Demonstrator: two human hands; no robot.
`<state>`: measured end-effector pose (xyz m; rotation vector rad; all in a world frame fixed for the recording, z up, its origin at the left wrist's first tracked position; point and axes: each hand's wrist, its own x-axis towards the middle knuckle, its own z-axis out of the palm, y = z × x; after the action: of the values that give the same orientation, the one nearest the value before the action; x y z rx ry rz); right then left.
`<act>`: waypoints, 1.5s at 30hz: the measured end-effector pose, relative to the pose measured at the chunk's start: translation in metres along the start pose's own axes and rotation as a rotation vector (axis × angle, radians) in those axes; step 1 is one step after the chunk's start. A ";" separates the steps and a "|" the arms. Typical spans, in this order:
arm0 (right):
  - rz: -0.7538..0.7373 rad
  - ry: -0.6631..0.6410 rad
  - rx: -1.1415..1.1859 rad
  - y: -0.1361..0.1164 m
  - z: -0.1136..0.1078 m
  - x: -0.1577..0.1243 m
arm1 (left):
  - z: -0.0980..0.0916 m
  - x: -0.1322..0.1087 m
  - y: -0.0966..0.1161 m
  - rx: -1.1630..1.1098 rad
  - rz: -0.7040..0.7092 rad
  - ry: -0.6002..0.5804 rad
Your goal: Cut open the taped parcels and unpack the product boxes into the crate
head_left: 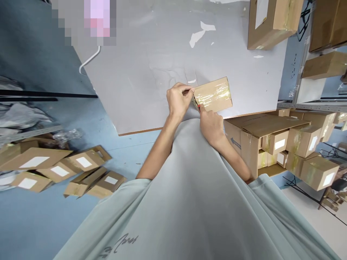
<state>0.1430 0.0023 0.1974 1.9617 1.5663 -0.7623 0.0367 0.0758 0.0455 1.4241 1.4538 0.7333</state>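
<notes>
A small brown cardboard box (214, 94), wrapped in shiny clear tape, lies on the grey table (141, 72) near its front edge. My left hand (179, 99) is closed in a pinch at the box's left end. My right hand (211, 122) is closed on a small red-tipped tool I cannot make out clearly, pressed against the box's lower left corner. My pale green shirt hides the table edge below the hands.
A larger cardboard box (271, 21) stands at the table's far right. An open carton (252, 141) holding small labelled boxes sits on the floor at the right, with more boxes beside it. Several flat labelled parcels (62, 168) lie on the blue floor at the left. Shelving (322, 65) stands at right.
</notes>
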 end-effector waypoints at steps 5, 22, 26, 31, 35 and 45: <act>-0.017 -0.026 -0.024 0.008 0.004 -0.007 | 0.003 0.005 -0.001 0.021 -0.006 0.034; 0.123 0.298 0.329 0.125 0.013 -0.010 | 0.044 -0.003 0.058 0.143 0.314 -0.109; 0.046 0.354 0.415 0.152 0.024 0.014 | 0.079 -0.004 0.073 0.158 0.355 -0.263; -0.026 0.327 0.465 0.156 0.026 0.041 | 0.091 -0.001 0.059 0.256 0.350 -0.262; -0.100 0.361 0.510 0.155 0.029 0.064 | 0.090 0.000 0.049 0.390 0.398 -0.258; -0.035 0.272 0.339 0.142 0.021 0.072 | 0.092 0.002 0.041 0.408 0.434 -0.237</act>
<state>0.2924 0.0085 0.1389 2.3713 1.7197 -0.8498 0.1372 0.0657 0.0474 2.1060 1.1593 0.5162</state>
